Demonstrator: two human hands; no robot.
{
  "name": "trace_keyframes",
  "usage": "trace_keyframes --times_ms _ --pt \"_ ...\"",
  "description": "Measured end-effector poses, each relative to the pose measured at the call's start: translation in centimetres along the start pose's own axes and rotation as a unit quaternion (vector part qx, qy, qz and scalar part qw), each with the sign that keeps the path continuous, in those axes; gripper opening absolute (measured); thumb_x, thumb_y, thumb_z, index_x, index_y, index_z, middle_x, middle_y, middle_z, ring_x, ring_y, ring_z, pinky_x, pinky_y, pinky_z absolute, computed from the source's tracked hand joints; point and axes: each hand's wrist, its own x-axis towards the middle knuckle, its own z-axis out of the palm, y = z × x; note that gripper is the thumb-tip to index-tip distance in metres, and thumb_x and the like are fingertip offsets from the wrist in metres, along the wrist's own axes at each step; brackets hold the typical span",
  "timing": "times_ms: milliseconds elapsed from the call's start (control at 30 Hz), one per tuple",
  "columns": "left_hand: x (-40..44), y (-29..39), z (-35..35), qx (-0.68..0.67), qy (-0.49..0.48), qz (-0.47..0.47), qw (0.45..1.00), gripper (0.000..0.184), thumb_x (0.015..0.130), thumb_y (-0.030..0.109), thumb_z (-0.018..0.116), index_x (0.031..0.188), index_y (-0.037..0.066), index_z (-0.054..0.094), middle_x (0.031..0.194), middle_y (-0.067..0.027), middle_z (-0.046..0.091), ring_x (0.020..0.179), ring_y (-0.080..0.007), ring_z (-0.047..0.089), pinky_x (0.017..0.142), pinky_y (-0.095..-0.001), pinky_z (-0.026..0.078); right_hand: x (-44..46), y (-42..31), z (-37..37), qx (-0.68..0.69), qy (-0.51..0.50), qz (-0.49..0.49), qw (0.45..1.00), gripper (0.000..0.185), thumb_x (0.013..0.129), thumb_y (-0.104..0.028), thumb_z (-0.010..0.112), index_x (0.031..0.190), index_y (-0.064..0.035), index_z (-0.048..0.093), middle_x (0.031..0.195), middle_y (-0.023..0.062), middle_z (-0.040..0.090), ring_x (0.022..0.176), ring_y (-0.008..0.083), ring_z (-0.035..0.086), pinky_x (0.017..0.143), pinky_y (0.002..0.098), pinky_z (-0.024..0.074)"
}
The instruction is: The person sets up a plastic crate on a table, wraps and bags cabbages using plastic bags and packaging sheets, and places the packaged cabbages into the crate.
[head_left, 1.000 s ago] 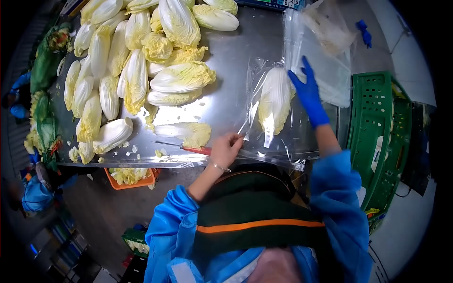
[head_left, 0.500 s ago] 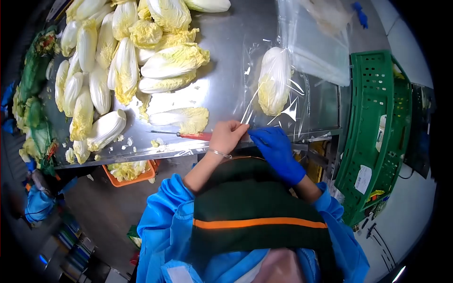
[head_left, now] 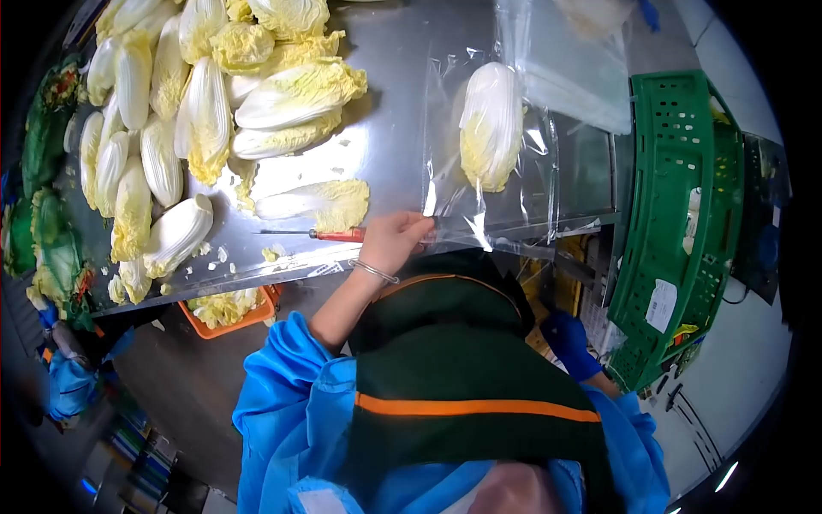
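Note:
A napa cabbage (head_left: 491,127) lies inside a clear plastic bag (head_left: 537,184) on the metal table. My bare left hand (head_left: 396,242) pinches the bag's near left corner at the table's front edge. Beside that hand lies a red-handled tool (head_left: 338,235) with a thin metal shaft. A loose cabbage leaf (head_left: 317,206) rests just behind the tool. My right hand (head_left: 567,341), in a blue glove, is low beside the apron, below the table edge; its fingers are dark and partly hidden, so their pose is unclear.
Many cabbages (head_left: 205,111) are heaped on the table's left side. Flat clear bags (head_left: 582,81) lie at the back right. Green crates (head_left: 672,214) stand to the right. Below the table is an orange bin (head_left: 224,329) with leaves. Another person's blue sleeve (head_left: 70,384) shows at far left.
My gloved right hand went from the bag to beside my left hand, then down right below the table edge. The left hand stays on the bag corner. The view has shifted.

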Motion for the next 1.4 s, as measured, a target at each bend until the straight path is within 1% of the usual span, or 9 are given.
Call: trace_keyframes --times_ms 300,567,733,800,933,1033,1200,1300,1400 --pt "-0.6 -0.2 0.5 -0.054 0.032 -0.004 0.998 0.028 0.09 0.021 0.053 0.089 -0.004 0.065 0.074 -0.0044 0.064 0.065 -0.009 0.059 0.059 -0.0218 0.049 19.7 -19.3 -6.9 0.121 0.211 -0.222 0.944 0.015 0.077 -0.012 0.063 0.091 -0.0085 0.062 0.08 0.0088 0.059 0.075 0.0281 0.056 0.071 0.0364 0.0408" --pt "-0.6 -1.7 1.7 0.06 0.043 0.089 0.993 0.027 0.089 0.02 0.053 0.089 -0.005 0.064 0.072 -0.004 0.064 0.061 -0.007 0.055 0.059 -0.022 0.045 16.9 -16.0 -7.9 0.072 0.064 -0.214 0.972 0.01 0.078 -0.015 0.054 0.083 -0.0076 0.059 0.072 0.0127 0.056 0.069 0.0323 0.056 0.062 0.043 0.0418" --pt "-1.8 -0.6 0.7 0.139 0.021 0.083 0.987 0.023 0.085 0.019 0.052 0.07 0.002 0.055 0.066 -0.009 0.057 0.063 -0.0209 0.058 0.059 -0.0301 0.046 -1.5 1.5 3.7 -0.08 -0.017 0.001 0.997 0.022 0.083 -0.014 0.052 0.101 -0.0026 0.058 0.069 0.0128 0.057 0.066 0.0303 0.056 0.06 0.0398 0.0447" --pt "0.3 -5.5 -1.4 0.248 -0.021 0.266 0.931 0.024 0.089 0.02 0.051 0.091 -0.003 0.058 0.072 -0.0091 0.063 0.067 -0.0158 0.061 0.061 -0.0275 0.048 -10.1 11.3 10.5 0.039 -0.13 0.144 0.98 0.021 0.081 -0.017 0.056 0.098 -0.0097 0.065 0.089 0.0164 0.063 0.078 0.0314 0.061 0.069 0.0414 0.0476" --pt "-2.2 0.5 -3.2 0.503 0.095 0.305 0.803 0.031 0.079 0.009 0.054 0.109 0.004 0.058 0.095 -0.0104 0.062 0.086 -0.0275 0.06 0.075 -0.0345 0.047 -10.7 12.2 5.4 -0.045 -0.302 0.236 0.923 0.037 0.08 -0.019 0.058 0.116 -0.0127 0.058 0.105 0.0149 0.061 0.093 0.0309 0.06 0.082 0.0371 0.047" --pt "0.0 1.4 -2.6 0.539 0.095 0.526 0.651 0.041 0.065 0.007 0.059 0.106 0.014 0.058 0.115 -0.0093 0.053 0.103 -0.028 0.05 0.086 -0.0376 0.041 6.7 -1.2 -6.5 -0.045 0.232 0.026 0.971 0.031 0.079 -0.004 0.057 0.11 -0.0061 0.058 0.108 0.0144 0.059 0.097 0.0339 0.057 0.085 0.0399 0.0447" --pt "1.5 2.4 -1.1 0.419 0.08 0.582 0.692 0.024 0.073 0.002 0.058 0.096 0.007 0.061 0.11 -0.0105 0.056 0.102 -0.0285 0.051 0.087 -0.0386 0.04 13.7 -2.6 -9.6 0.027 0.305 -0.191 0.933 0.025 0.075 -0.006 0.065 0.1 -0.0048 0.061 0.111 0.0165 0.057 0.102 0.032 0.054 0.087 0.0359 0.0444" --pt "-1.2 7.6 0.7 0.249 0.177 0.497 0.812 0.015 0.082 -0.001 0.054 0.095 0.003 0.061 0.104 -0.0127 0.058 0.096 -0.0277 0.054 0.085 -0.0347 0.041 14.1 -3.5 -16.0 0.41 0.372 -0.039 0.832 0.024 0.076 -0.006 0.065 0.1 -0.0055 0.061 0.107 0.0163 0.059 0.101 0.031 0.054 0.088 0.0362 0.0439" --pt "-1.4 13.0 2.3 0.181 0.157 0.548 0.801 0.013 0.084 -0.001 0.054 0.093 0.003 0.062 0.101 -0.0121 0.059 0.09 -0.025 0.055 0.08 -0.0316 0.043 15.5 -5.9 -19.0 0.268 0.434 -0.13 0.85 0.024 0.077 -0.006 0.063 0.101 -0.0048 0.061 0.103 0.0146 0.06 0.097 0.0313 0.056 0.085 0.0382 0.044"
